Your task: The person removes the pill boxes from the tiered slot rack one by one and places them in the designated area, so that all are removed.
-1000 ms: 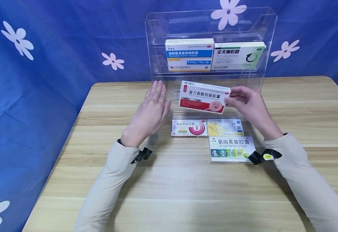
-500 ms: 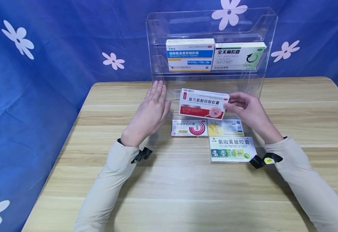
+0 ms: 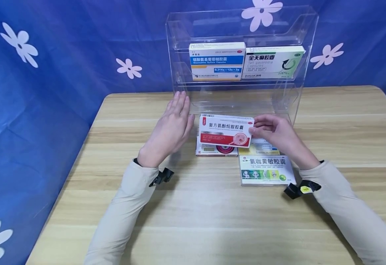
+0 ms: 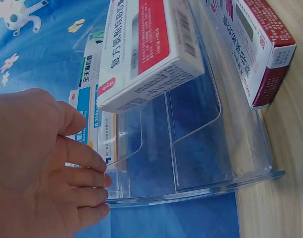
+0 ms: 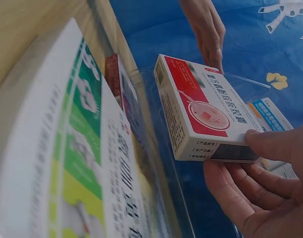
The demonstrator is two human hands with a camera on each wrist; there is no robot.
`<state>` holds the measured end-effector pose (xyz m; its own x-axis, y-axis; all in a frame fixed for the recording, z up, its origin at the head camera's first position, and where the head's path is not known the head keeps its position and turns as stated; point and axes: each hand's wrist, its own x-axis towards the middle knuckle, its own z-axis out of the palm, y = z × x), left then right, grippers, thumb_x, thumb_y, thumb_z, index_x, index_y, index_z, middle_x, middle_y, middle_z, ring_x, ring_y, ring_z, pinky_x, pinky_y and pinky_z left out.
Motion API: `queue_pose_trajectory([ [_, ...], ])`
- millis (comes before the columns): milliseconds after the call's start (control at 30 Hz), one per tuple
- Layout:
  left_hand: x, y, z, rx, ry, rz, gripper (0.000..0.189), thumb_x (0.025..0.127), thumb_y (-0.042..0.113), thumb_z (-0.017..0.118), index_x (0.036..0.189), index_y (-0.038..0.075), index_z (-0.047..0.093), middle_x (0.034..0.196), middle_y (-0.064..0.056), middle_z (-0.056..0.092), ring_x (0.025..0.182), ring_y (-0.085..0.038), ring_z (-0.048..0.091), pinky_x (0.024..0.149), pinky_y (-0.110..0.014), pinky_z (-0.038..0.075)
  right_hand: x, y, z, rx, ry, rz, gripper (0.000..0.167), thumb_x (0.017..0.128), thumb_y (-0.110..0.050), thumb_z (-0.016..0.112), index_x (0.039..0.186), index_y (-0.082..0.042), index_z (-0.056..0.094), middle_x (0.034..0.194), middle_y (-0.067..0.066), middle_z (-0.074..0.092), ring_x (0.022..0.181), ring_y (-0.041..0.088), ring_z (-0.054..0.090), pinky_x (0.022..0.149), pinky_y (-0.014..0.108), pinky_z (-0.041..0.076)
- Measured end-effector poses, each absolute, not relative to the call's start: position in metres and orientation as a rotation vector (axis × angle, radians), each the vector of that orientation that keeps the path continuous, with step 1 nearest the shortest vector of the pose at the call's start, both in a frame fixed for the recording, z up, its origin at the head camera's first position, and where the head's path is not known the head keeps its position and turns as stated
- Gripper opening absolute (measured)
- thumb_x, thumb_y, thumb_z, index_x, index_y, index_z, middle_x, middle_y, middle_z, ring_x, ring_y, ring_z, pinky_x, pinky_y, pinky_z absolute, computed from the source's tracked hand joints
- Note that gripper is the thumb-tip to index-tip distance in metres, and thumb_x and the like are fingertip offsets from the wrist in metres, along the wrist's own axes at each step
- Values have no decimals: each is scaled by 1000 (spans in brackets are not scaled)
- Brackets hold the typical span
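My right hand (image 3: 274, 134) pinches the right end of a white and red medicine box (image 3: 226, 130), thumb on its printed front and fingers behind. It is held tilted in front of the clear acrylic rack (image 3: 236, 96), overlapping two boxes on the table in the head view. My left hand (image 3: 169, 129) lies with straight fingers along the rack's left side; in the left wrist view its fingertips (image 4: 99, 208) are right at the rack's edge. A blue and white medicine box (image 3: 217, 62) and a white and green one (image 3: 272, 63) stand in the rack's upper tier.
A white box with a pink ring (image 3: 211, 150) and a yellow and white box (image 3: 259, 148) lie at the rack's front. Nearer me lies a larger white and green box (image 3: 266, 170). A blue flowered curtain (image 3: 80, 48) hangs behind the wooden table (image 3: 193, 221).
The right hand has brought the white and red box down and toward me, away from the rack's lower tier and slightly left. The left hand has stayed in place.
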<state>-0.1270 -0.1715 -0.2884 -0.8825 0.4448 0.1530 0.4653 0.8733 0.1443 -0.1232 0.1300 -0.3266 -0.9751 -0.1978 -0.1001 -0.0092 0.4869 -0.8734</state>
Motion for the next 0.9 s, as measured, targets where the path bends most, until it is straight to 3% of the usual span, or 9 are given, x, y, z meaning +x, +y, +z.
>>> queue_pose_trajectory([
  [467,-128,-171,-288,-713,-2929,-269,57,106,28,26,148,-10,23,156,-26,14,146,-33,5,120,-38,4,-115,120,-332,-292,2517,-1452,41,88,-26,73,120,-3,63,105,11,69,95,20,65,83,26,51],
  [900,-128,-169,-287,-713,-2921,-266,57,106,27,27,147,-11,24,156,-27,15,146,-35,6,120,-40,6,-103,108,-335,-340,2485,-1406,37,87,-23,74,117,-3,66,98,8,70,89,20,64,79,26,52],
])
